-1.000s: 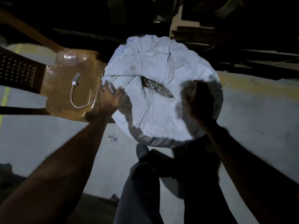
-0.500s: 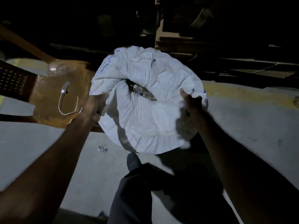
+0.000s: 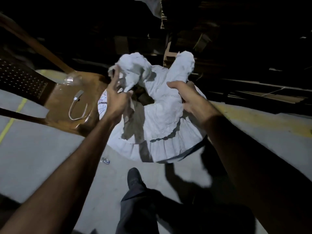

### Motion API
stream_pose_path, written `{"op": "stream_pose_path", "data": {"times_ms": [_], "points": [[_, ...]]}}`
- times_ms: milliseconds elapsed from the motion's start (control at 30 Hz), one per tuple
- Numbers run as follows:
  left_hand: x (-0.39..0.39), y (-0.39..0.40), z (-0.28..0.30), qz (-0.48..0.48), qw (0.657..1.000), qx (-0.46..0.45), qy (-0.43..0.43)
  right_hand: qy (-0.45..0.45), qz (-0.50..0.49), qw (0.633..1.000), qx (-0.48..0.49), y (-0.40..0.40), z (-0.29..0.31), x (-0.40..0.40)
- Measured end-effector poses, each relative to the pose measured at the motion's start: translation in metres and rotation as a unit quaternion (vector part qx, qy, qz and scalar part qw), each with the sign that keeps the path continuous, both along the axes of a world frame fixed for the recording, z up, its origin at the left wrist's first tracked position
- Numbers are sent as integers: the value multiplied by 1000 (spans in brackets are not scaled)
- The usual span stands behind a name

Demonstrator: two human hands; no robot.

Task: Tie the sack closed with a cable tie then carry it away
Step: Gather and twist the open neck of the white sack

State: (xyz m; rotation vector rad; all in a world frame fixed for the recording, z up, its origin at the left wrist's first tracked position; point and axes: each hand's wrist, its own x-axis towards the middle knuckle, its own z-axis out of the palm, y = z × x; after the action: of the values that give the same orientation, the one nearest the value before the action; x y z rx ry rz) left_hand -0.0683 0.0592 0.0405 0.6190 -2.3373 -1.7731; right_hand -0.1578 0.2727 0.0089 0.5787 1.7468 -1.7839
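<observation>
A full white woven sack (image 3: 162, 132) stands on the concrete floor in front of me, its mouth still gaping in the middle. My left hand (image 3: 116, 100) grips the left flap of the sack's top cloth and lifts it. My right hand (image 3: 189, 97) holds the right flap, pulled up into a peak. A pale cable tie (image 3: 76, 108) lies looped on the seat of the brown plastic chair (image 3: 59, 98) just left of the sack, untouched.
The chair stands close against the sack's left side. A small crumpled wrapper (image 3: 105, 160) lies on the floor near the sack. My shoe (image 3: 134, 176) and trouser leg are below the sack. Dark stacked cardboard and boards (image 3: 219, 65) fill the background.
Both hands have moved from the sack's sides up to its top edge. They have pulled the loose cloth upward into two raised flaps, and the view has shifted lower.
</observation>
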Motion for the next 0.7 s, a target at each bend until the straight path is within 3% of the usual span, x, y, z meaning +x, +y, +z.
{"op": "stream_pose_path", "data": {"times_ms": [167, 333, 500, 700], "points": [[-8, 25, 15, -42, 999, 2, -4, 11, 31, 999, 21, -43, 45, -18], [-26, 25, 19, 9, 993, 109, -43, -28, 17, 999, 11, -81, 44, -22], [-41, 27, 26, -33, 991, 118, -54, -25, 19, 998, -55, -112, 35, -24], [-21, 7, 18, 27, 971, 227, -75, 59, 91, 982, 154, -106, 43, -52]]}}
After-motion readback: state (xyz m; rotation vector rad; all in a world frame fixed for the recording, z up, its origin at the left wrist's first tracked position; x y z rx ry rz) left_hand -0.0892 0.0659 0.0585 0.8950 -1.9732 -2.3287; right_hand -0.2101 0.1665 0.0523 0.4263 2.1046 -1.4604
